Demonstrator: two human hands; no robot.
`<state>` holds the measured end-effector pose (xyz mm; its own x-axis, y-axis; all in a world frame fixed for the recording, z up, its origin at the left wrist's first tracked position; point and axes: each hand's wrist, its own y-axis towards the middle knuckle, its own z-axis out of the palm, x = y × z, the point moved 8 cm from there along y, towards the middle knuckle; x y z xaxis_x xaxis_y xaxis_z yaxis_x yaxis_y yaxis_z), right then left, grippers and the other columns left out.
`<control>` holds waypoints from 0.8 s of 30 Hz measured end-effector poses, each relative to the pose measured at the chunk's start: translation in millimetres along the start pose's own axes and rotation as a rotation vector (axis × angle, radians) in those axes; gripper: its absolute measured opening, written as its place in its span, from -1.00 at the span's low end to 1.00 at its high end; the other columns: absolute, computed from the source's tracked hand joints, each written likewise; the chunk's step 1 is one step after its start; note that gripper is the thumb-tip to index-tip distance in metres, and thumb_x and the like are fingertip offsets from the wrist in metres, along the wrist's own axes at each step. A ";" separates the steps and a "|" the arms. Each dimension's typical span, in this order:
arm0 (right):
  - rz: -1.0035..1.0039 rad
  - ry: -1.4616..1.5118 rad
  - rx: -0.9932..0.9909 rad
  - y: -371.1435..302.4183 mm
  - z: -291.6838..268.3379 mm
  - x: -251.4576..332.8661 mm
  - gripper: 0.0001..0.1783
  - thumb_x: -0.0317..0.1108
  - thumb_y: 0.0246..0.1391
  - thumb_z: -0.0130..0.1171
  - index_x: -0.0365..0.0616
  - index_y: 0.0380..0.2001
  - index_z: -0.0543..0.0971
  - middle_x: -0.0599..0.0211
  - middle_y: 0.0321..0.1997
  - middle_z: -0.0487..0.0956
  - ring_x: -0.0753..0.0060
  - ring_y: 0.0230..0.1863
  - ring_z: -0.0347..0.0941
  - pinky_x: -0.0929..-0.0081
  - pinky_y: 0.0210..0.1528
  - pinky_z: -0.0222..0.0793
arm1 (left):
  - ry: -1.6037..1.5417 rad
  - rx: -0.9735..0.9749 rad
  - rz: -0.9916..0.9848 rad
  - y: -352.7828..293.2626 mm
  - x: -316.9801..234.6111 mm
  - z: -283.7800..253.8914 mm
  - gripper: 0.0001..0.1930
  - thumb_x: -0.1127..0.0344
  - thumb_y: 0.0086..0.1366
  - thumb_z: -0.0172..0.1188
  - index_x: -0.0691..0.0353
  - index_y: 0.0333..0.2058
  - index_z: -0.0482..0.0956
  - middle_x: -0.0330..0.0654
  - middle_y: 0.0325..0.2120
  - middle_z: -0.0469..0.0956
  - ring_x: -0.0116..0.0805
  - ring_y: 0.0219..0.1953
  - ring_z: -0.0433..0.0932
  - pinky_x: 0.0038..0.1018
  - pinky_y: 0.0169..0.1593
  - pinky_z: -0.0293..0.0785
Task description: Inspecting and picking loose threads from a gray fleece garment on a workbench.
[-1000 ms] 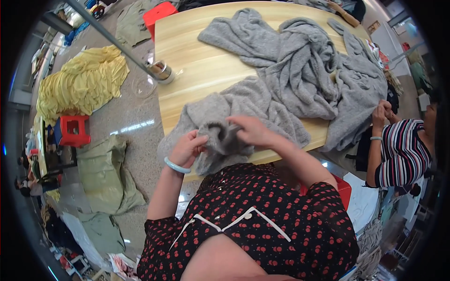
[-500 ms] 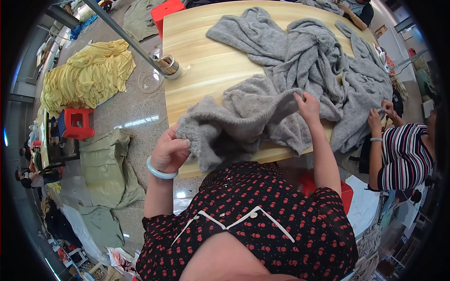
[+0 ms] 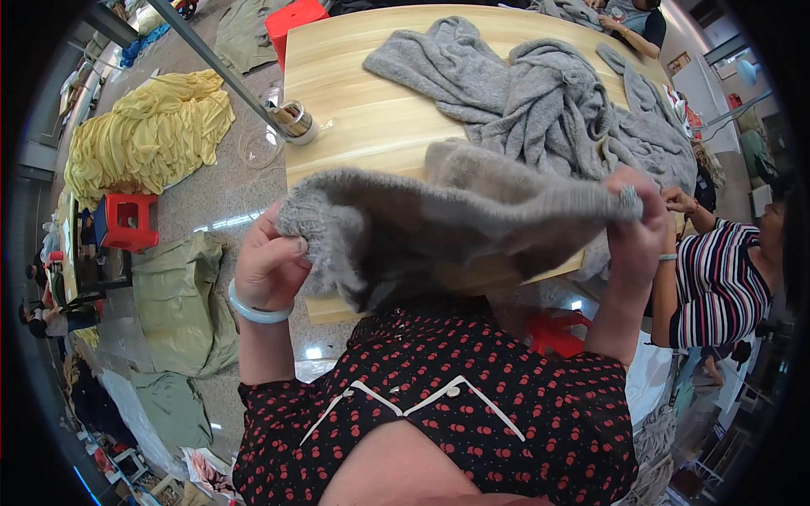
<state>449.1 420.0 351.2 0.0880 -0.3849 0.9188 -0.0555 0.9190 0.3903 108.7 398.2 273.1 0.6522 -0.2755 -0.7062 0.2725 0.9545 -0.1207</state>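
Observation:
A grey knitted garment (image 3: 472,211) is stretched between my two hands over the near edge of the wooden table (image 3: 363,101). My left hand (image 3: 274,261), with a pale bangle on its wrist, pinches the ribbed edge at the left end. At the other end my right hand (image 3: 637,215) is closed around the ribbed edge, slightly blurred. The edge runs in a band across the top, and the cloth below it hangs in a dark hollow, smeared by motion. Just beyond lies a heap of grey knitwear (image 3: 548,101).
A can of tools (image 3: 295,124) stands at the table's left edge. Yellow cloth (image 3: 152,135) is piled on the floor, near a red stool (image 3: 129,223). One co-worker in a striped top (image 3: 726,282) sits at the right; another person's arm (image 3: 629,34) shows at the far right corner.
My right hand has moved right and slightly down, pulling the garment wider. My left hand has shifted a little to the left. The garment's top edge is now drawn out between them.

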 end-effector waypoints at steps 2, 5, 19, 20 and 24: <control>-0.056 -0.143 0.234 -4.6 40.8 22.7 -0.76 -0.66 -0.30 0.02 -0.26 -0.44 0.52 0.26 -0.44 0.48 0.42 -0.36 0.37 0.57 -0.27 0.25 | 0.055 0.048 -0.027 5.5 7.2 19.0 -0.58 0.55 -0.04 0.03 0.45 -0.11 0.31 -0.03 -0.29 0.48 -0.30 -0.26 0.49 -0.44 -0.15 0.41; 0.045 -0.322 0.396 -4.5 84.3 -2.0 -0.76 -0.67 -0.28 -0.01 -0.25 -0.44 0.51 0.31 -0.44 0.48 0.44 -0.37 0.37 0.59 -0.29 0.24 | 0.150 0.079 -0.154 24.4 35.3 27.1 -0.72 0.47 0.07 0.05 0.40 -0.19 0.38 -0.17 -0.34 0.48 -0.42 -0.30 0.48 -0.52 -0.19 0.41; 0.281 -0.059 0.403 -19.1 160.2 -127.1 -0.88 -0.60 -0.06 0.03 -0.20 -0.39 0.45 0.57 -0.47 0.40 0.82 -0.48 0.22 0.82 -0.48 0.12 | 0.293 -0.060 -0.045 40.8 71.3 -8.6 -0.80 0.43 0.10 0.12 0.29 -0.27 0.46 -0.37 -0.43 0.46 -0.67 -0.41 0.36 -0.70 -0.34 0.30; 0.283 -0.059 0.405 -19.1 161.1 -129.4 -0.88 -0.60 -0.06 0.03 -0.20 -0.39 0.45 0.57 -0.47 0.40 0.82 -0.48 0.22 0.82 -0.48 0.12 | 0.308 -0.058 -0.031 41.4 70.1 -9.0 -0.81 0.43 0.09 0.12 0.28 -0.27 0.46 -0.38 -0.44 0.46 -0.69 -0.41 0.36 -0.70 -0.35 0.30; 0.306 -0.127 0.393 -17.6 158.7 -138.2 -0.88 -0.59 -0.10 0.06 -0.20 -0.41 0.45 0.58 -0.51 0.40 0.82 -0.52 0.22 0.81 -0.51 0.11 | 0.342 -0.075 -0.047 43.4 72.1 -15.3 -0.83 0.43 0.07 0.15 0.26 -0.31 0.46 -0.40 -0.45 0.44 -0.71 -0.42 0.34 -0.71 -0.38 0.29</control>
<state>280.1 443.4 226.7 -0.1109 -0.1326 0.9849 -0.4321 0.8989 0.0724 156.7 421.4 206.3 0.3621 -0.2779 -0.8897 0.2357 0.9508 -0.2011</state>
